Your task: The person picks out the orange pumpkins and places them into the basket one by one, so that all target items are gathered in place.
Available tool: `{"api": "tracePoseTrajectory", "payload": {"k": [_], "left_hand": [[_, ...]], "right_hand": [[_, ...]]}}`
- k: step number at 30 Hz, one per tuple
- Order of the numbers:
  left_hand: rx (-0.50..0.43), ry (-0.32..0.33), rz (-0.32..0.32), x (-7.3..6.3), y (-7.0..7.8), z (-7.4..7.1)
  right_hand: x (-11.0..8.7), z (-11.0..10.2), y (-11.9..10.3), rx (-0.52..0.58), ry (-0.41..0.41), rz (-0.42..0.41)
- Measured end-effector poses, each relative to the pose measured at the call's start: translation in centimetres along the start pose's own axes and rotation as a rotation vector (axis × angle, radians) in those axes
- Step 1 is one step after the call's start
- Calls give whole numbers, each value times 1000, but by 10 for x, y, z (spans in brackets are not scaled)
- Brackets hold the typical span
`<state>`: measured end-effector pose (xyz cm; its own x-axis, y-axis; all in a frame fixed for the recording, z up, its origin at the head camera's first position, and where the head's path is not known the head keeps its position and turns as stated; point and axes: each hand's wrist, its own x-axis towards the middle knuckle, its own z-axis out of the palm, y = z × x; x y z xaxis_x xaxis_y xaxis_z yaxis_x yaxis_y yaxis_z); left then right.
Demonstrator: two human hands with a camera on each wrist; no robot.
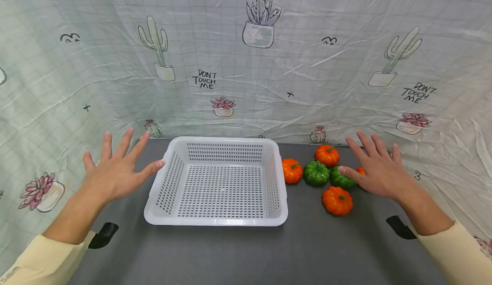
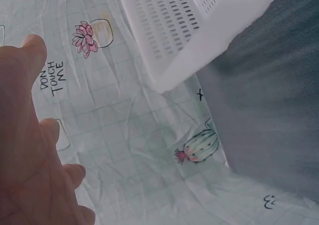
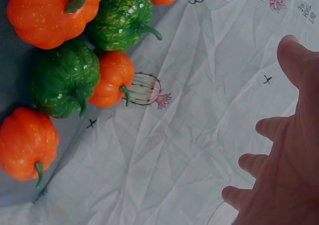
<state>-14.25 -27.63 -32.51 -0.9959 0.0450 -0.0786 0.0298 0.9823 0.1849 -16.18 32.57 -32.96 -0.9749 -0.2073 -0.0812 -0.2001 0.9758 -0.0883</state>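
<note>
My left hand (image 1: 115, 174) is spread above the left side of a white perforated plastic basket (image 1: 216, 223), its thumb tip appearing close to the rim; whether it touches I cannot tell. Nothing is in that hand. On the right, my right hand (image 1: 379, 170) hovers with fingers spread, holding nothing. Beside and partly beneath it lie small mini pumpkins: orange ones (image 1: 337, 201) and green speckled ones (image 1: 316, 173). One orange pumpkin (image 1: 360, 171) is mostly hidden behind that hand in the head view. The right wrist view shows the pumpkins (image 3: 65, 78) apart from the fingers.
The basket stands on a dark grey tabletop (image 1: 246, 255), an orange pumpkin (image 1: 292, 171) close by its right wall. A pale cloth (image 1: 269, 92) printed with cacti hangs behind the table and along both sides.
</note>
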Motion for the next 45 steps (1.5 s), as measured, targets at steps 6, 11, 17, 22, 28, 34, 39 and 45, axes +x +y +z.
{"api": "tracePoseTrajectory", "payload": {"k": [6, 11, 17, 22, 28, 34, 39, 45], "left_hand": [[-1, 2, -5, 1, -4, 5], [-6, -3, -12, 1, -7, 11], [-14, 9, -11, 0, -11, 18], [-17, 12, -13, -1, -13, 22], [-15, 7, -10, -2, -17, 26], [-8, 14, -7, -2, -20, 30], [-6, 24, -2, -3, -22, 33], [-11, 36, 15, -3, -25, 38]], "right_hand": [[1, 4, 4, 1, 7, -4], [2, 8, 7, -1, 8, -1], [3, 11, 13, 2, -7, 10], [4, 15, 20, 11, -1, 14], [4, 19, 26, 27, -14, 31], [5, 22, 35, 34, -13, 44], [5, 24, 39, 55, -18, 54], [3, 26, 45, 71, -24, 62]]}}
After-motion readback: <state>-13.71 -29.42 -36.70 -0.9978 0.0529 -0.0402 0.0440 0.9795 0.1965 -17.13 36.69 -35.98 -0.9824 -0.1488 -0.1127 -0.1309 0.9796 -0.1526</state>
